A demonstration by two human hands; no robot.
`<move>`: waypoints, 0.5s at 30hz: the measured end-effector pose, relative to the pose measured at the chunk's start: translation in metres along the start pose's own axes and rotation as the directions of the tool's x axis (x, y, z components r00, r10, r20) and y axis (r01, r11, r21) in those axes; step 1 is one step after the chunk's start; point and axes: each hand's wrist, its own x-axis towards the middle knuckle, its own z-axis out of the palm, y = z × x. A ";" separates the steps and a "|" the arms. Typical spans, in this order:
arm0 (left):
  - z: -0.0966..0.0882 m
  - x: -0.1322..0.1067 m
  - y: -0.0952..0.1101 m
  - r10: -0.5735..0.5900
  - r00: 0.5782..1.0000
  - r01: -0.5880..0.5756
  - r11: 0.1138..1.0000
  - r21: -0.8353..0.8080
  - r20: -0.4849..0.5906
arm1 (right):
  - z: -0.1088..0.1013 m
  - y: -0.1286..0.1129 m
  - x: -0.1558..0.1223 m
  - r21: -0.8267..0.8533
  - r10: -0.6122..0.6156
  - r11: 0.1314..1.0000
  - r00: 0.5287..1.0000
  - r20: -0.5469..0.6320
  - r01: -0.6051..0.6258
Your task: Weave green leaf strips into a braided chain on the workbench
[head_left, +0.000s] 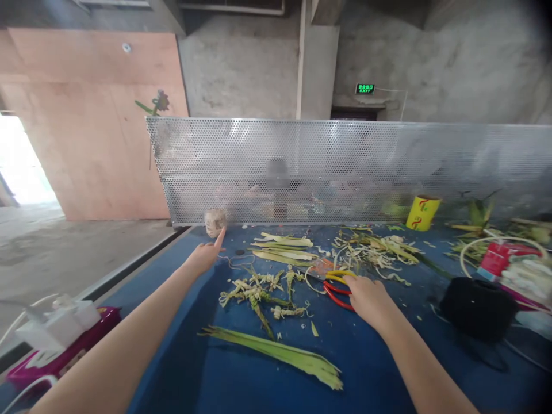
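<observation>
My left hand (203,257) reaches to the back left with its index finger stretched out. The fingertip is at a pale roll (215,222), perhaps of string; I cannot tell whether they touch. My right hand (366,294) is closed at the handles of a pair of scissors (334,275), one handle yellow and one red. The blades point left, partly over plant scraps. Left of the scissors lie braided pieces of plant leaf (254,293). A long green leaf strip (280,351) lies in front, and several pale strips (282,248) lie behind.
A perforated metal screen (276,167) borders the blue table (172,368) at the back. Shredded scraps (375,247) and a yellow roll (422,213) are at the back right. A black object (478,309) lies right. A purple power strip (86,345) with plugs sits left.
</observation>
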 end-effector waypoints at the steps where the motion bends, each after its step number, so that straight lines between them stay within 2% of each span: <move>1: 0.002 0.002 0.000 0.002 0.999 -0.003 1.000 0.018 0.051 | 0.000 0.002 0.001 0.007 0.004 1.000 1.000 0.000 -0.004; 3: 0.004 0.007 0.000 0.001 0.988 -0.010 0.998 0.060 0.156 | 0.000 0.005 0.001 0.019 0.002 1.000 1.000 -0.005 -0.002; 6: 0.002 0.013 0.006 0.005 0.973 -0.024 0.997 0.079 0.232 | 0.000 0.010 0.002 0.022 -0.027 0.999 0.999 -0.018 0.027; 15: -0.010 0.016 0.027 -0.059 0.954 0.032 0.995 0.094 0.295 | -0.003 0.008 -0.001 -0.017 -0.104 0.994 0.992 -0.075 0.103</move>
